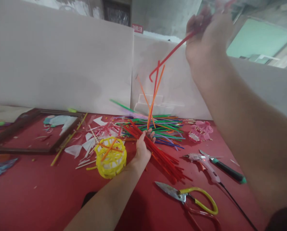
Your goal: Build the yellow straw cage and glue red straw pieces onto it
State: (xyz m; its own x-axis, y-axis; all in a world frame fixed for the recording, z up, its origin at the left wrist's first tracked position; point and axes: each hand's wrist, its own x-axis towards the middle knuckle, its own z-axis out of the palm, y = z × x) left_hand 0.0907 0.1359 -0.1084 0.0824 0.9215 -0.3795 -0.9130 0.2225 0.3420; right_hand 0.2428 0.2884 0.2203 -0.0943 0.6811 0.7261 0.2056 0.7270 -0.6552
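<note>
My left hand (144, 143) is low over the table, its fingers closed around pipe cleaners. Orange pipe cleaners (151, 110) and a red one stand up out of it, and a bundle of red pipe cleaners (164, 160) fans out under and beside it. Raised high at the upper right, my right hand (209, 29) grips a red pipe cleaner (174, 48) with a hooked lower end; motion blurs these fingers. Behind the left hand lies a heap of green, purple and blue pipe cleaners (167, 128). A yellow woven basket shape (111, 163) with crossed orange strips sits left of my forearm.
Yellow- and red-handled scissors (177, 192) lie in front, with a pink glue gun (206, 165) and utility knife (230, 171) at right. A pink ruffled piece (201, 130) is behind them. A dark frame (20, 150) lies left. White panels (61, 64) stand along the back.
</note>
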